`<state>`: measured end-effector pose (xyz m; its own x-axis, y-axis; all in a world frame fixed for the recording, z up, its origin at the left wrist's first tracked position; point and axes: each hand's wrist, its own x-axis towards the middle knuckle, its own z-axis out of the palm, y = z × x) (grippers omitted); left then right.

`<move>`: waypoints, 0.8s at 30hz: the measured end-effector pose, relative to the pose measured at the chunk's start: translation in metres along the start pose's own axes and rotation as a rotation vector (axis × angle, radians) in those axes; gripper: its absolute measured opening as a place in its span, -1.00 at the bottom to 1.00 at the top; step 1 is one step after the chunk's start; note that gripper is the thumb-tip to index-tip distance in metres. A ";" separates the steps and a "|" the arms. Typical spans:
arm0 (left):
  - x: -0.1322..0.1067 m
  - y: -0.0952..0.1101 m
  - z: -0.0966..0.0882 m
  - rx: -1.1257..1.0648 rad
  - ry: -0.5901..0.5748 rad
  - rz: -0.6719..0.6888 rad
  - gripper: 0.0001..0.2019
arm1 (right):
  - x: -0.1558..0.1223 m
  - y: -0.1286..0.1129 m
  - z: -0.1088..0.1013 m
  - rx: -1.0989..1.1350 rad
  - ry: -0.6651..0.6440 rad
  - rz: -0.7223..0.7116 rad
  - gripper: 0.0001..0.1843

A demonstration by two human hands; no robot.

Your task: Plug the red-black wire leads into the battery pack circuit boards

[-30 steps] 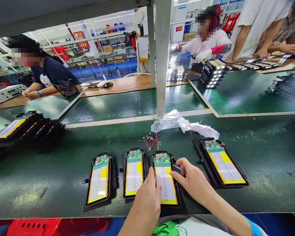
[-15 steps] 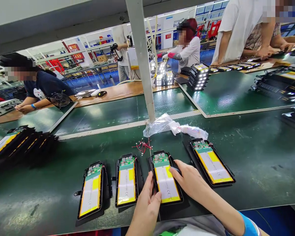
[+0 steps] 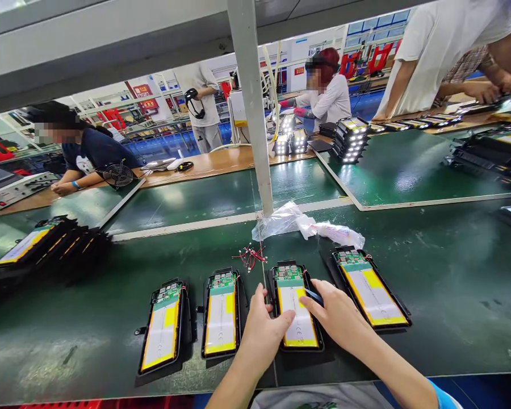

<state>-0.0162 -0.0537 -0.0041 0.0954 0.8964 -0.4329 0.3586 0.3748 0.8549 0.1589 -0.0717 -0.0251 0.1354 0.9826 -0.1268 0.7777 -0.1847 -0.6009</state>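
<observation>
In front of me lies an open black power-bank case (image 3: pixel 296 329) with a white-and-yellow battery and a green circuit board (image 3: pixel 288 274) at its far end. My left hand (image 3: pixel 264 326) is at its left edge, thumb stretched over the battery, fingers apart. My right hand (image 3: pixel 334 312) is at its right edge, its fingers closed on a slim, pointed blue tool (image 3: pixel 314 296) that looks like tweezers; the rest of it is hidden. Similar open cases lie to the left (image 3: pixel 220 318), further left (image 3: pixel 160 335) and to the right (image 3: pixel 375 292).
Short red wires (image 3: pixel 250 257) lie loose beyond the cases, near a crumpled clear plastic bag (image 3: pixel 281 220). A white post (image 3: pixel 258 113) rises behind them. Stacked cases stand at left (image 3: pixel 63 244) and far right (image 3: pixel 485 153). Several people work across the bench.
The camera view has shifted slightly. My left thumb has moved further over the battery and its fingers have spread. More of the blue tool shows at my right hand.
</observation>
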 end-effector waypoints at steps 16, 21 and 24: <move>0.000 0.025 0.003 -0.409 -0.197 0.122 -0.52 | -0.018 0.002 -0.014 0.670 0.012 -0.060 -0.57; -0.014 0.061 0.036 -0.631 -0.359 0.114 -0.51 | -0.019 0.018 -0.060 0.807 0.067 0.035 -0.42; -0.005 0.074 0.075 -0.695 -0.399 0.139 -0.49 | -0.008 0.059 -0.085 0.710 0.146 0.092 -0.40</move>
<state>0.0797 -0.0481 0.0402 0.4676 0.8426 -0.2671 -0.3263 0.4454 0.8337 0.2560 -0.0887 0.0070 0.3000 0.9458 -0.1245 0.1803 -0.1844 -0.9662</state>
